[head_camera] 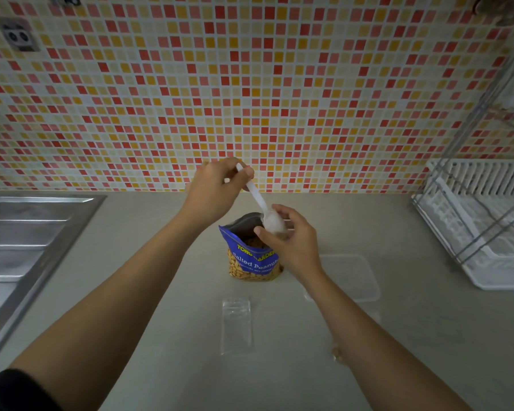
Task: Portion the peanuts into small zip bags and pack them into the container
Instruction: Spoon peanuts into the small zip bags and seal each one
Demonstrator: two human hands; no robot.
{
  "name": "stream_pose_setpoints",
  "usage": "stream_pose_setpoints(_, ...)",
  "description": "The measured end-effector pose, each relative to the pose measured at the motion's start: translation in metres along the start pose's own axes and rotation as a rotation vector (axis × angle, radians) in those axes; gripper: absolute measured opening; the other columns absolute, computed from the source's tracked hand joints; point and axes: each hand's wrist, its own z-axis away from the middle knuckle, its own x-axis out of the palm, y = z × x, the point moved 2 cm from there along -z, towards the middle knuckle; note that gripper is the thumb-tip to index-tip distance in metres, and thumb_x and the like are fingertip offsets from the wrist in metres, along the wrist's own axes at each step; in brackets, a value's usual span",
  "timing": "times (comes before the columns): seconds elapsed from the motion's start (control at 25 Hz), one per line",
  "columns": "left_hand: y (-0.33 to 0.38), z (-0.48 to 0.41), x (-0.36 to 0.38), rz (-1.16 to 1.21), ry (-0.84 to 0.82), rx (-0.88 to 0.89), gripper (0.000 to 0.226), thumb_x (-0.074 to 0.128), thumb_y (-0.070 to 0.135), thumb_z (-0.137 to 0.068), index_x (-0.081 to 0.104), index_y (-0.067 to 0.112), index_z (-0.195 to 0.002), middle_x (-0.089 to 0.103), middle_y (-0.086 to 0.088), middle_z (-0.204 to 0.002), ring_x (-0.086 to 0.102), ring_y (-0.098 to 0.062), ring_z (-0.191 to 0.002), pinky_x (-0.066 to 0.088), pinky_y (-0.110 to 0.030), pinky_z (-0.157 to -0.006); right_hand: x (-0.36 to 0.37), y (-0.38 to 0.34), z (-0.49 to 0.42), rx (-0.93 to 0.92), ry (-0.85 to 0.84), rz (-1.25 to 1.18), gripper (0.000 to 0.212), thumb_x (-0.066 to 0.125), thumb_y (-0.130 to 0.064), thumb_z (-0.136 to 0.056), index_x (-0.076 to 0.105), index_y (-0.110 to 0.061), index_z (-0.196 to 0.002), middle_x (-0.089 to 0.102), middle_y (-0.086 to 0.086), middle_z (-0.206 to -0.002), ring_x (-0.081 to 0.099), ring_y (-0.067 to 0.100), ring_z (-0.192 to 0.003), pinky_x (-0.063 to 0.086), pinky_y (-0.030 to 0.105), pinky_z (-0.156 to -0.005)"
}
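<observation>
Peanut bag (pixel 251 258): blue pouch printed "Salted Peanuts", standing upright on the counter (pixel 166 292) at mid-frame. Its top is open and peanuts show through the clear lower window.
Spoon (pixel 257 197): white plastic, slanting down from upper left, its bowl end just above the rear right of the pouch mouth.
Left hand (pixel 217 188): raised above and behind the pouch, fingers and thumb curled closed round the upper handle of the spoon.
Right hand (pixel 293 240): directly right of the pouch mouth, thumb and fingers curled in a pinch round the held zip bag.
Held zip bag (pixel 276 225): small translucent item at the spoon's bowl, between the right thumb and fingers. A brownish patch shows at its lower end, but its outline is hazy and its contents cannot be told for certain.
Empty zip bag (pixel 236 324): clear, lying flat on the counter in front of the pouch, apart from it.
Container (pixel 353 277): clear, shallow and rectangular, on the counter to the right of the pouch, partly behind the right forearm.
Dish rack (pixel 484 232): white tray with a wire frame, far right.
Sink drainboard (pixel 27 247): stainless steel, far left.
Wall (pixel 250 84): small mosaic tiles in red, orange and cream.
</observation>
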Motion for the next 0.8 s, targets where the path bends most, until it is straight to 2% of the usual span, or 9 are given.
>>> stream_pose_setpoints(0.08,0.002,0.001,-0.003,-0.106,-0.048,0.132,0.028,0.048,0.039,-0.092,0.067,0.019,-0.086,0.071,0.003,-0.086,0.059,-0.017,-0.088,0.049,-0.045,-0.075,-0.001,-0.001,0.001,0.015,0.008,-0.029,0.051,0.079,-0.032,-0.069,0.058,-0.022,-0.115,0.061,-0.008,-0.109,0.057,0.005,-0.091,0.052,0.021,-0.072)
stream_pose_setpoints(0.16,0.003,0.002,-0.005,-0.16,-0.012,0.189,0.028,0.047,0.042,-0.091,0.067,0.022,-0.086,0.068,0.009,-0.087,0.051,-0.007,-0.092,0.043,-0.035,-0.081,-0.002,-0.002,0.001,0.028,0.016,-0.045,0.046,0.079,-0.031,-0.069,0.058,-0.025,-0.11,0.062,-0.012,-0.103,0.057,0.001,-0.087,0.05,0.019,-0.07)
stream_pose_setpoints(0.28,0.0,0.0,-0.018,0.179,0.24,0.07,0.02,0.051,0.029,-0.093,0.064,0.017,-0.083,0.065,0.007,-0.077,0.055,0.005,-0.075,0.041,-0.011,-0.069,-0.006,0.0,0.0,0.07,0.046,-0.094,0.043,0.081,-0.029,-0.068,0.056,-0.029,-0.103,0.06,-0.02,-0.093,0.056,-0.008,-0.078,0.047,0.011,-0.065)
stream_pose_setpoints(0.36,-0.016,-0.001,-0.019,0.31,0.318,-0.047,0.019,0.051,0.026,-0.093,0.063,0.014,-0.085,0.066,0.001,-0.078,0.059,-0.002,-0.074,0.044,-0.015,-0.067,-0.012,0.005,0.0,0.08,0.075,-0.103,0.045,0.081,-0.029,-0.067,0.057,-0.025,-0.105,0.058,-0.02,-0.092,0.056,-0.008,-0.077,0.045,0.006,-0.062)
stream_pose_setpoints(0.4,-0.026,-0.001,-0.012,0.228,0.261,-0.06,0.02,0.05,0.027,-0.093,0.064,0.014,-0.087,0.067,-0.001,-0.081,0.061,-0.01,-0.075,0.046,-0.021,-0.067,-0.016,0.01,0.0,0.091,0.077,-0.095,0.046,0.081,-0.03,-0.067,0.057,-0.024,-0.106,0.058,-0.019,-0.093,0.057,-0.006,-0.079,0.045,0.006,-0.062)
stream_pose_setpoints(0.48,-0.047,0.004,0.016,-0.077,0.028,0.018,0.021,0.049,0.031,-0.093,0.066,0.019,-0.094,0.068,0.0,-0.091,0.059,-0.022,-0.087,0.046,-0.035,-0.074,-0.021,0.021,0.002,0.139,0.043,-0.075,0.048,0.081,-0.032,-0.067,0.056,-0.023,-0.106,0.06,-0.014,-0.096,0.058,0.0,-0.085,0.047,0.009,-0.064)
stream_pose_setpoints(0.6,-0.071,0.014,0.057,-0.426,-0.266,0.104,0.026,0.047,0.04,-0.092,0.065,0.031,-0.108,0.061,0.002,-0.114,0.043,-0.018,-0.117,0.031,-0.041,-0.089,-0.024,0.038,0.005,0.194,-0.038,-0.084,0.045,0.082,-0.03,-0.067,0.058,-0.02,-0.104,0.065,-0.008,-0.099,0.063,0.01,-0.091,0.049,0.015,-0.064)
stream_pose_setpoints(0.72,-0.078,0.011,0.076,-0.456,-0.269,-0.013,0.029,0.041,0.043,-0.093,0.063,0.033,-0.111,0.056,0.002,-0.124,0.036,-0.014,-0.125,0.027,-0.043,-0.09,-0.027,0.047,0.003,0.216,-0.083,-0.113,0.045,0.083,-0.03,-0.065,0.059,-0.019,-0.102,0.069,-0.002,-0.103,0.065,0.013,-0.094,0.05,0.015,-0.065)
stream_pose_setpoints(0.8,-0.078,0.008,0.081,-0.492,-0.202,-0.134,0.03,0.04,0.041,-0.094,0.063,0.029,-0.108,0.054,0.002,-0.126,0.036,-0.015,-0.126,0.028,-0.046,-0.094,-0.029,0.05,0.001,0.232,-0.108,-0.111,0.049,0.082,-0.036,-0.063,0.058,-0.021,-0.103,0.069,0.0,-0.106,0.066,0.013,-0.095,0.054,0.025,-0.07)
